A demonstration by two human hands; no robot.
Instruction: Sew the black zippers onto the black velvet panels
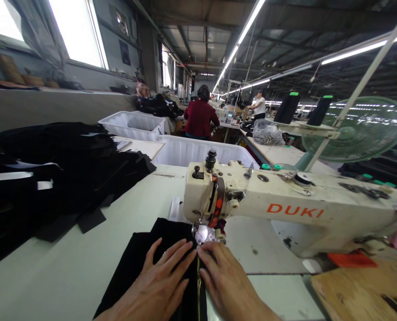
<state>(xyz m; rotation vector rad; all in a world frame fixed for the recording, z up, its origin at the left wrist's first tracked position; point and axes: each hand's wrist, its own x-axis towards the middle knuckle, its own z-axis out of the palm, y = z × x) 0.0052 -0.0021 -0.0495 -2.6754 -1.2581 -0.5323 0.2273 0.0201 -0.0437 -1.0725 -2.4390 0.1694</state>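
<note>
A black fabric piece (124, 272) lies on the sewing table, its upper end under the needle area of a cream sewing machine (245, 191) marked DUKI. Along its right side runs a thin gold-coloured strip (198, 285). My left hand (161, 276) rests on the fabric with fingers stretched out. My right hand (225, 281) lies at the fabric's right edge, its fingertips just below the lit presser foot (201, 234) and close to the left fingertips. The right fingers are extended and slightly bent, pressing down rather than gripping.
A big heap of black cut pieces (51, 174) covers the table's left side. White plastic bins (198, 149) stand behind the machine. Black thread cones (287, 108) and a green fan (355, 129) are at right, above a wooden board (358, 285). A person in dark red (200, 116) sits ahead.
</note>
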